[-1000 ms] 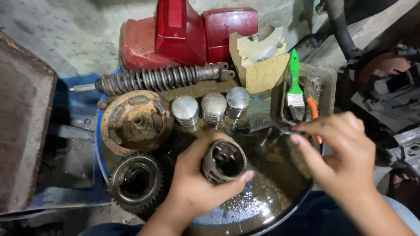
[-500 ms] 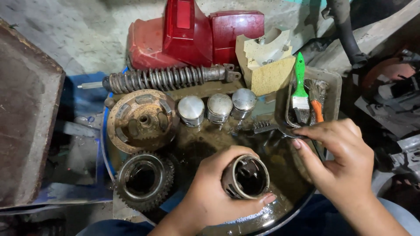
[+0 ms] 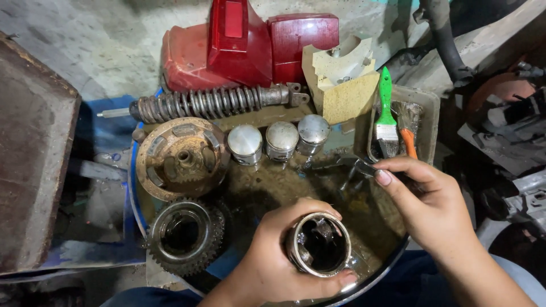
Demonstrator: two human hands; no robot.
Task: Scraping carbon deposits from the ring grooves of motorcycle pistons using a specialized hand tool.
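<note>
Three done: three silvery metal pistons (image 3: 281, 141) stand crown-up in a row at the far rim of the round oily wash basin (image 3: 375, 278).
In hand: left hand (image 3: 273, 267), grip clenched around a grimy hollow metal piston (image 3: 318, 244), open end up, over the basin.
Right hand (image 3: 432, 204): grip pinching a dark brush (image 3: 347, 165) with its bristles toward the liquid.
Left to do: judging by the grime, this piston's cleaning.
Around: rusty round drum (image 3: 179, 158), toothed steel gear (image 3: 185, 234), coil spring shock absorber (image 3: 210, 103), green-handled paintbrush (image 3: 387, 111) in a tray.
In the way: nothing between brush and piston.

Tool (image 3: 355, 165) mostly hidden under right hand (image 3: 432, 207); piston (image 3: 318, 244) interior dark.
</note>
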